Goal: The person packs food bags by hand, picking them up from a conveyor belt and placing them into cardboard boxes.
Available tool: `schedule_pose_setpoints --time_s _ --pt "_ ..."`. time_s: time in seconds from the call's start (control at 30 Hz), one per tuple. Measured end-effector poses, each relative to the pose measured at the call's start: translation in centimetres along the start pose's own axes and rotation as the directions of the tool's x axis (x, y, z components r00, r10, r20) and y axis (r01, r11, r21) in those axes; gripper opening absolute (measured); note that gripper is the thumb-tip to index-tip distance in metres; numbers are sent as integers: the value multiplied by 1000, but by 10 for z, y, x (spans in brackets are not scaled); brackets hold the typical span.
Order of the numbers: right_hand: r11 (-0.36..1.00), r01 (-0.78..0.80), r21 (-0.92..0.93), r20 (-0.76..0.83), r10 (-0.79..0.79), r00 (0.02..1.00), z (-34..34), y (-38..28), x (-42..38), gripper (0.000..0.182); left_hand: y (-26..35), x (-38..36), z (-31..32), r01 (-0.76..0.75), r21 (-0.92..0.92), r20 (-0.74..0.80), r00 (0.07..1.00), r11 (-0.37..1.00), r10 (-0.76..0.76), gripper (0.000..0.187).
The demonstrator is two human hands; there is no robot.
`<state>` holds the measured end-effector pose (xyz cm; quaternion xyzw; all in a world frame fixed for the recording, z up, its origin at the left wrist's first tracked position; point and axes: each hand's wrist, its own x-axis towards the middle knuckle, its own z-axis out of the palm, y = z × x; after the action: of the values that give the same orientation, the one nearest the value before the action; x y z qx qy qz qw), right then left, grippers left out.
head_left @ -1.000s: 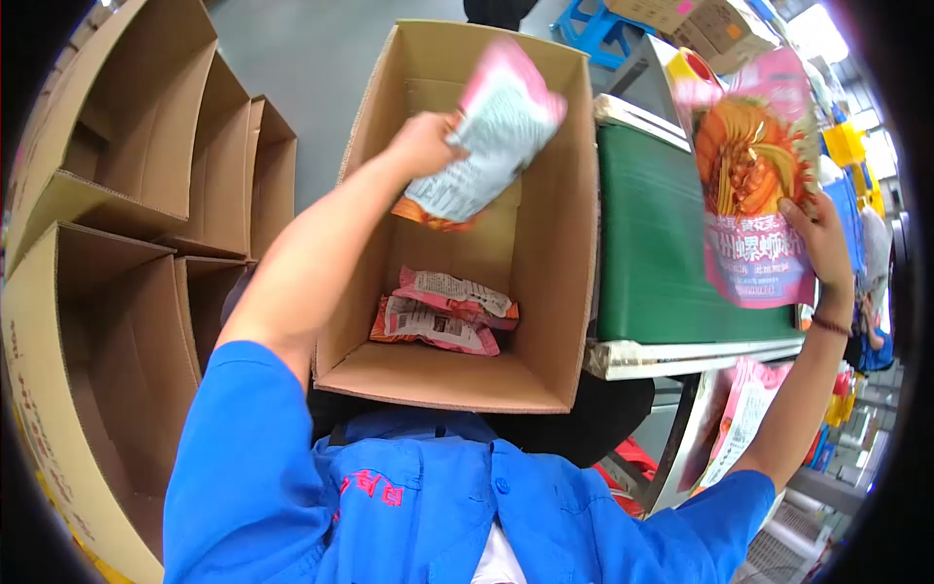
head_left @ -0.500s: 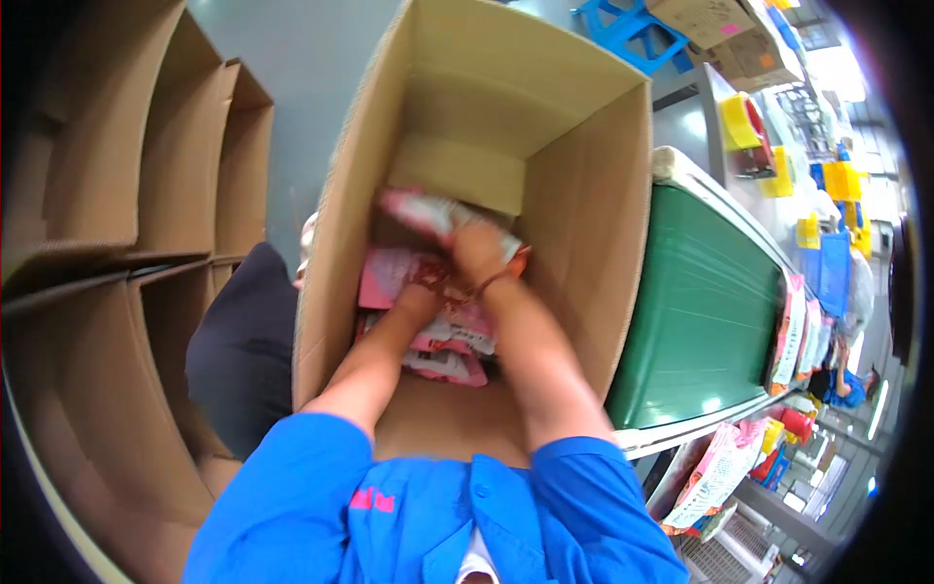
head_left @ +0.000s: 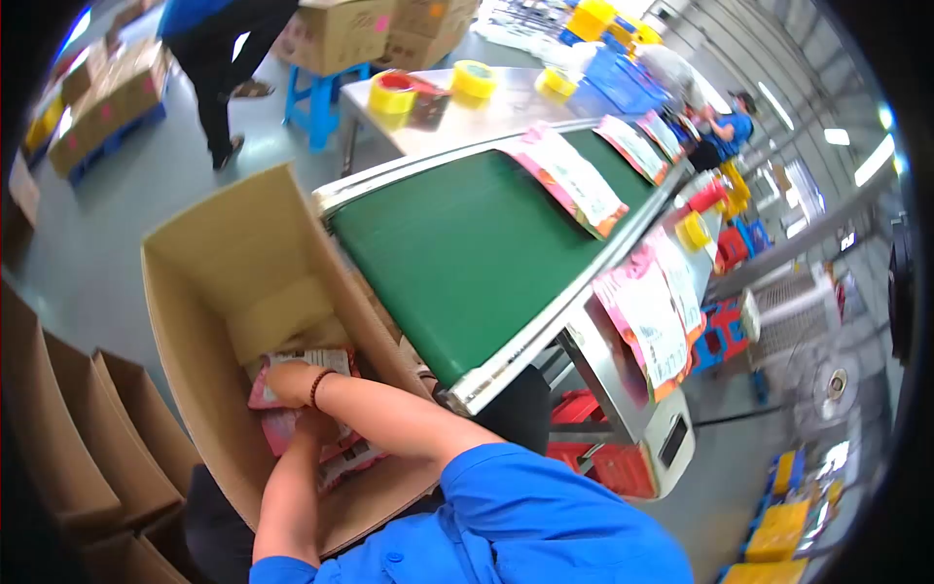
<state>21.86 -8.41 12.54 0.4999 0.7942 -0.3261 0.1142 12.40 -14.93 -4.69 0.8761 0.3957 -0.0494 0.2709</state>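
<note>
Both arms reach down into an open cardboard box [head_left: 185, 321]. My right hand [head_left: 290, 383], with a beaded bracelet at its wrist, is closed on a pink-and-white bag [head_left: 333, 360] lying low in the box. Just below it is my left hand [head_left: 313, 424], against more pink bags [head_left: 280, 428]; its fingers are hidden behind my right wrist. Part of another bag [head_left: 345, 462] shows between my forearms and the box wall.
A green conveyor belt [head_left: 457, 263] carries several pink-and-white bags [head_left: 569, 180] beside the box. Tape rolls [head_left: 392, 92] sit on a metal table [head_left: 428, 127]. More bags [head_left: 650, 307] stand at the belt's side. Open cartons [head_left: 73, 419] are at left; people [head_left: 229, 68] stand farther off.
The view has swung right, showing more of the belt and hall. The bag in my right hand, tilted above the others before, now lies lower among them.
</note>
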Motion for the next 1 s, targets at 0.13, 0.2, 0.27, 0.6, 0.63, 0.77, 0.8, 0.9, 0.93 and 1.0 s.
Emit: schedule_pose_setpoints --time_s 0.13,0.2,0.27,0.6,0.63,0.77,0.8,0.9,0.93,1.0 --pt "963 200 181 -385 -118 915 -106 -31 -126 47 38 2 -82 -28 -244 -59 998 969 13 35" --pt "953 258 162 -687 -79 723 -124 -17 -207 46 65 -2 -127 -13 -278 -59 998 960 -4 31" --pt "972 213 97 -905 -3 426 -131 7 -298 44 97 -1 -169 129 -902 -18 942 412 -336 23" --pt "289 -796 532 -552 831 -67 34 144 -553 118 251 57 -286 -45 -991 -30 993 -128 -113 23" --pt "275 -816 509 -588 803 -95 42 150 -549 109 265 73 -283 -46 -991 -33 994 -126 -103 23" --pt "192 -903 385 -731 661 -171 62 179 -531 79 316 129 -267 42 -998 50 983 -50 -175 56" --pt "195 -906 376 -730 665 -160 59 180 -531 76 325 136 -266 103 -994 107 983 -33 -152 58" --pt "181 -934 310 -786 601 -144 62 196 -534 69 347 146 -266 156 -988 154 984 11 -83 60" --pt "168 -951 261 -803 585 -116 64 203 -535 67 354 147 -264 94 -995 95 994 -19 -59 58" --pt "171 -967 189 -819 571 -59 62 205 -538 65 356 144 -265 73 -997 76 993 -35 -89 52"
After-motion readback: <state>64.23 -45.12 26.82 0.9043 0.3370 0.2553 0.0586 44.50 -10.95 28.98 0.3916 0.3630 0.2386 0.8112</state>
